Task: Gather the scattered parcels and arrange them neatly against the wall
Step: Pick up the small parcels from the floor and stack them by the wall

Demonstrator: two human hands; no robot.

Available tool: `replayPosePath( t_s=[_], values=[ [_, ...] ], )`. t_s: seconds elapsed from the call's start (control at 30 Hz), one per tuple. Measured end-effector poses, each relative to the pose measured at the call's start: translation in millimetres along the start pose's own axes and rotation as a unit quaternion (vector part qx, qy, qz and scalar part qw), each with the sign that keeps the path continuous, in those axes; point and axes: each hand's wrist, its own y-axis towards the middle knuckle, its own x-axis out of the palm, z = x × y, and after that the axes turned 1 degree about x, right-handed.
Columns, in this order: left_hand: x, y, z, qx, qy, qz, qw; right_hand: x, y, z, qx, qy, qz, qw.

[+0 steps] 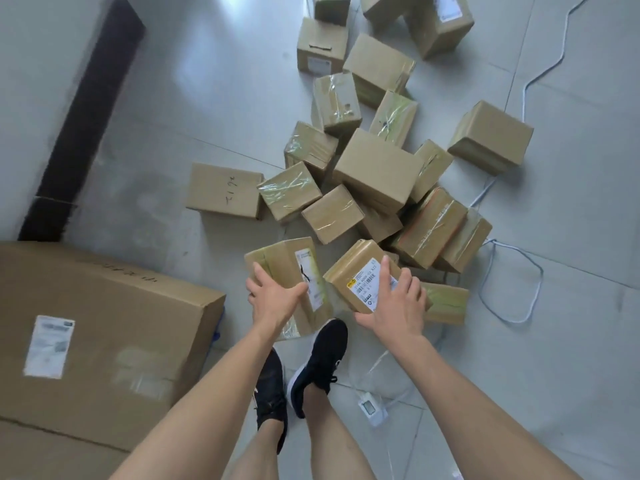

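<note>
- The person is standing over the mess and reaching down with both arms — one box per hand, which looks like a way to save trips.
- The left hand [273, 296] is wrapping over the near end of a taped box [289, 271] with a white label along one side; fingers are curling around the left edge and the thumb is pressing the top, so it's clamping that box rather than just resting on it.
- The right hand [394, 303] is lying on a second labelled box [363, 275], fingers spread across the barcode sticker, thumb hooking under the near edge. I'm guessing that one is tilting up off the floor, but I can't tell for sure.
- The rest of the parcels [377, 168] are sitting in a loose pile just beyond, some leaning on each other, well apart from the wall [31, 98] on the left.
- A big flat carton [104, 327] is lying by the wall near the dark baseboard [86, 116], so the tidy row probably needs to start beside it.
- A white cable [512, 282] is looping across the tiles beside the pile, and a small charger [372, 408] is sitting right by the shoes [318, 365] — trip risk when turning with hands full.
</note>
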Motion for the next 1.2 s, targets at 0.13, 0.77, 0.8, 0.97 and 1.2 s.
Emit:
replayPosePath(
  t_s=[0.13, 0.77, 0.8, 0.97, 1.2],
  values=[
    [-86, -58, -16, 0.01, -0.101, 0.012, 0.995, -63, -49, -39, 0.014, 0.023, 0.013, 1.0],
    [-304, -308, -441, -0.093, -0.529, 0.201, 0.819, -78, -342, -343, -0.235, 0.049, -0.037, 0.97],
    [-305, -318, -471, -0.096, -0.543, 0.205, 0.808, -65, -364, -364, -0.252, 0.033, -0.037, 0.966],
    [-310, -363, -620, -0.133, -0.608, 0.213, 0.753, 22, -470, -457, -0.312, -0.004, -0.056, 0.948],
    [-307, -373, -827, -0.167, -0.653, 0.224, 0.703, 163, -594, -576, -0.341, -0.074, -0.087, 0.933]
  ],
)
